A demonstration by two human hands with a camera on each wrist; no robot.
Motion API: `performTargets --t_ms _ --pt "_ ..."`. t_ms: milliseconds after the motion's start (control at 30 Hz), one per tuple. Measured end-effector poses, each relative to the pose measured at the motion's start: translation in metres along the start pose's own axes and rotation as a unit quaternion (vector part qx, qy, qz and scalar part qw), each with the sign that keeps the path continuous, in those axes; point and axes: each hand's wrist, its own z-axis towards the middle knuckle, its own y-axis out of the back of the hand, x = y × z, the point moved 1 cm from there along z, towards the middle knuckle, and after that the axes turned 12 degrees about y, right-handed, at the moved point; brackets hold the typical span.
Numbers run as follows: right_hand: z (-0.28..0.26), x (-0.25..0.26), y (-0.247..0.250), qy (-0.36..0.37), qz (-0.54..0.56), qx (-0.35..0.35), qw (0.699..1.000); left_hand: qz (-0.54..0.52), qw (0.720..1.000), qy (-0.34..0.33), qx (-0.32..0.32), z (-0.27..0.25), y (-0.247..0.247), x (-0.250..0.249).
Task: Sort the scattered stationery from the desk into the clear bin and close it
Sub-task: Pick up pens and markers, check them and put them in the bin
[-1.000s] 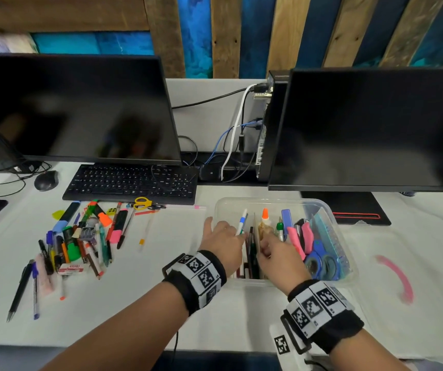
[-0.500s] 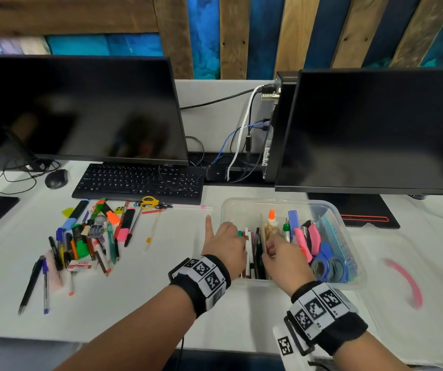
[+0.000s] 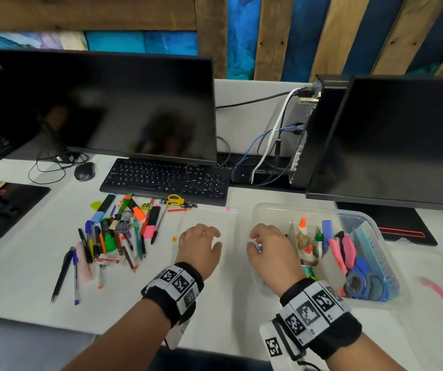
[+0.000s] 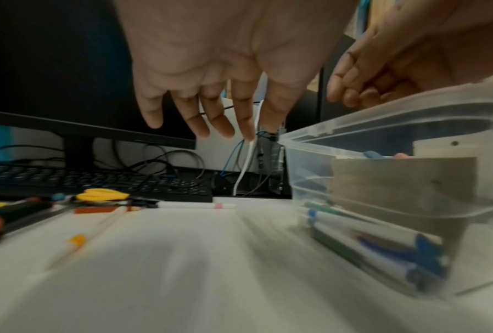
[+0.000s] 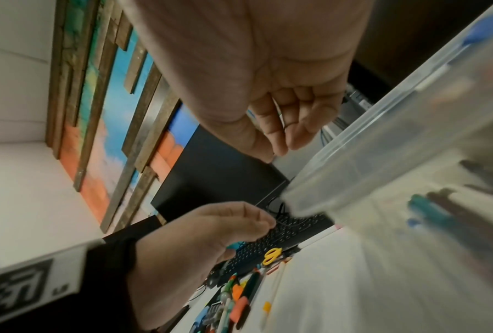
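Observation:
The clear bin (image 3: 295,208) stands on the white desk at right, uncovered. Its compartments hold pens (image 4: 368,236), glue bottles (image 3: 302,226), pink cutters and blue scissors (image 3: 365,282). A pile of scattered pens and markers (image 3: 118,231) lies at left, with yellow scissors (image 3: 175,200) near the keyboard. My left hand (image 3: 207,234) hovers palm down over the bare desk between pile and bin, fingers spread and holding nothing (image 4: 211,128). My right hand (image 3: 255,242) hangs over the bin's left rim (image 5: 382,126), fingers loosely curled, and I see nothing in it (image 5: 279,144).
A black keyboard (image 3: 161,179) and a mouse (image 3: 84,171) lie behind the pile. Two dark monitors (image 3: 124,108) stand at the back, the right one (image 3: 391,140) just behind the bin. A pink curved piece (image 3: 442,299) lies right of the bin, on what looks like a clear lid.
Both hands have come out of the bin's pen compartment and shifted left. The left hand now hangs over the desk, away from the bin. The pens stay in the bin.

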Motion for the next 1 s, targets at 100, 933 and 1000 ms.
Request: performTargets --t_ms 100,933,1000 --pt "0.015 0.018 -0.018 0.005 0.001 0.026 1.0 0.006 0.999 0.047 0.016 0.01 0.007 0.032" --pt "0.108 0.059 -0.192 0.004 -0.051 0.264 0.963 0.138 0.975 0.099 0.143 0.111 0.025 0.154" --pt "0.109 0.059 -0.194 -0.003 -0.062 0.252 0.966 0.14 0.974 0.1 0.148 0.115 0.023 0.155"
